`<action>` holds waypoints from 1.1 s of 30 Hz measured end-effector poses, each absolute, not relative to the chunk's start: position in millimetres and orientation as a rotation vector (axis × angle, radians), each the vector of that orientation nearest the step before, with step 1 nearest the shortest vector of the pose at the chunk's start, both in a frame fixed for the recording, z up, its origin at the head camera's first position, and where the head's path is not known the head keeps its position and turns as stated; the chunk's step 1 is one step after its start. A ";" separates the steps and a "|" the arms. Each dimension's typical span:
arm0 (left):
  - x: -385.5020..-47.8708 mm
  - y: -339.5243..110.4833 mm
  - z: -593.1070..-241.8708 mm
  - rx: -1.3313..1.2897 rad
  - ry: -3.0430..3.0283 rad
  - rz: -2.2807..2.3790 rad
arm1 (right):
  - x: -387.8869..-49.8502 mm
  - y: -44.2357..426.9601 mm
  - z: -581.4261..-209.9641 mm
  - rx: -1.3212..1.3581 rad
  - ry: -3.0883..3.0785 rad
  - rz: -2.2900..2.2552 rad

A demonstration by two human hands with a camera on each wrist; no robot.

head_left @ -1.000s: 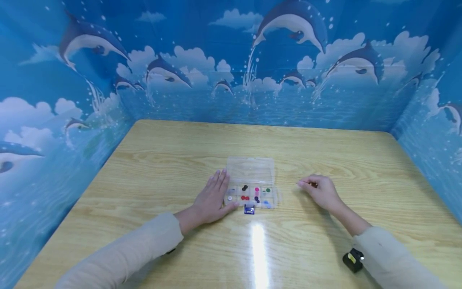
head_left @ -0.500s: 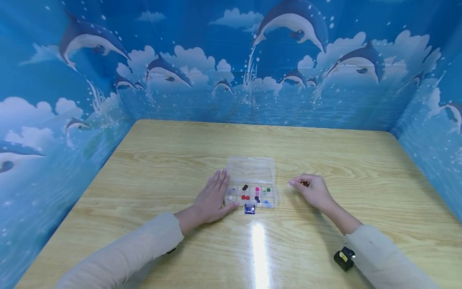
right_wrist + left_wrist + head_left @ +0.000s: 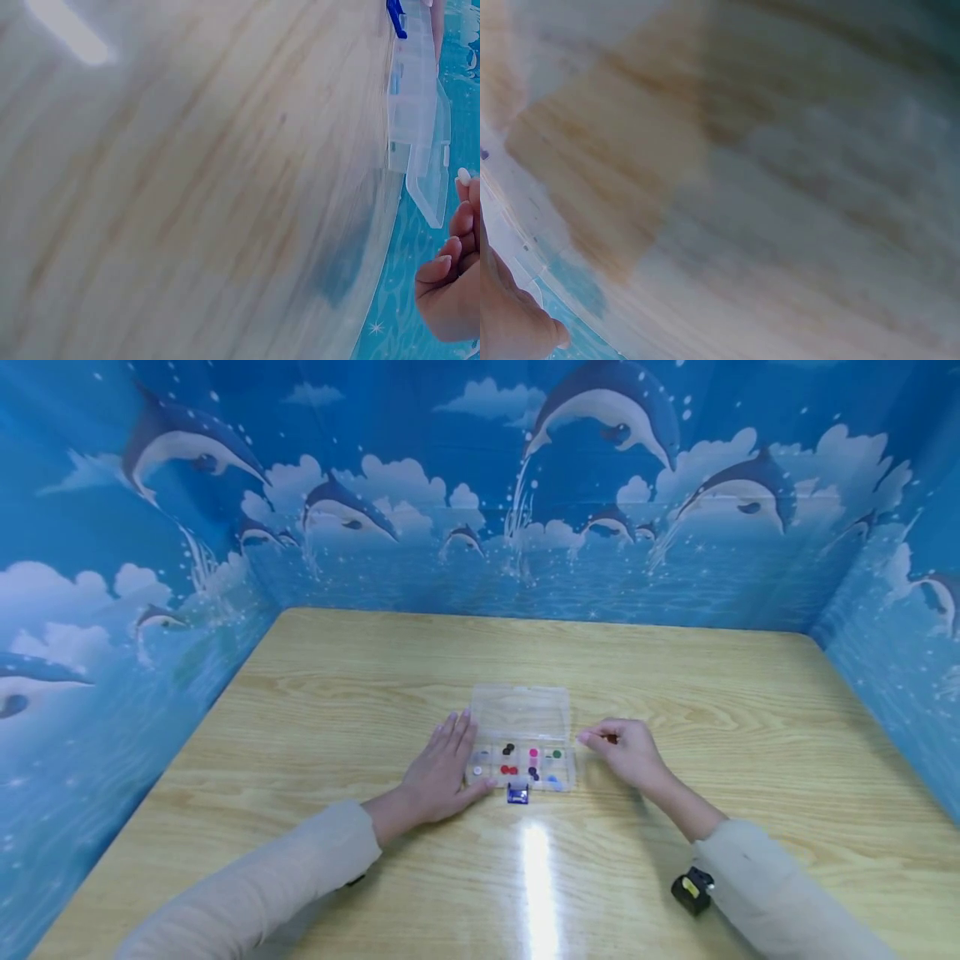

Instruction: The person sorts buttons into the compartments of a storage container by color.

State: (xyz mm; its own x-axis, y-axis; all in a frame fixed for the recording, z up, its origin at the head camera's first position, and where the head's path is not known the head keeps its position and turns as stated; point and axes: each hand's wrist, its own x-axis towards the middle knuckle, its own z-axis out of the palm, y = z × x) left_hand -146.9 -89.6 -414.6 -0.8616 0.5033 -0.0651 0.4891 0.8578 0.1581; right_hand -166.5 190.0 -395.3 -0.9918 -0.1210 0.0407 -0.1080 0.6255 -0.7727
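Observation:
A clear compartment box (image 3: pixel 491 782) lies on the table with its transparent lid (image 3: pixel 521 712) folded back. Inside are small round pieces like buttons: black (image 3: pixel 508 749), red (image 3: pixel 509 770), pink (image 3: pixel 533 752), green (image 3: pixel 557 754), navy (image 3: pixel 533 772) and white (image 3: pixel 477 771). My left hand (image 3: pixel 442 774) rests with straight fingers against the box's left side. Just beyond the right side, my right hand (image 3: pixel 626 753) is raised, thumb and fingertips pinched together, other fingers curled. A small whitish thing (image 3: pixel 580 739) shows at those tips, too small to name.
A blue latch (image 3: pixel 517 793) hangs at the box's front edge. The wooden table (image 3: pixel 360 668) reflects a bright strip of light. A black wrist device (image 3: pixel 692 891) sits under the right sleeve. A dolphin-print curtain (image 3: pixel 420 568) stands behind the table.
My right hand has moved left, its pinched fingertips now close to the box's right edge. The left hand and the box stay where they were.

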 end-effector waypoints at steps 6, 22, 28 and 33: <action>-147.4 -90.0 -415.3 0.786 2.938 0.208 | -167.3 180.6 -396.2 -0.222 2.801 -1.350; -147.9 -90.7 -417.3 0.794 2.932 0.234 | -162.8 147.8 -393.8 -0.237 2.659 -1.428; -148.0 -90.9 -417.8 0.800 2.941 0.242 | -161.4 137.0 -394.2 -0.198 2.607 -1.454; -147.8 -90.9 -418.2 0.807 2.955 0.246 | -160.5 127.4 -395.7 -0.196 2.589 -1.451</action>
State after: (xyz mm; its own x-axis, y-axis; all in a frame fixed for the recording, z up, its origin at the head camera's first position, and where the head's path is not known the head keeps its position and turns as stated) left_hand -147.8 -90.9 -418.2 -0.8600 0.5097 -0.0237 0.4988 0.8496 0.1714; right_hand -160.5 127.4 -395.7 -0.9776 -0.1946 -0.0807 -0.0328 0.5187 -0.8544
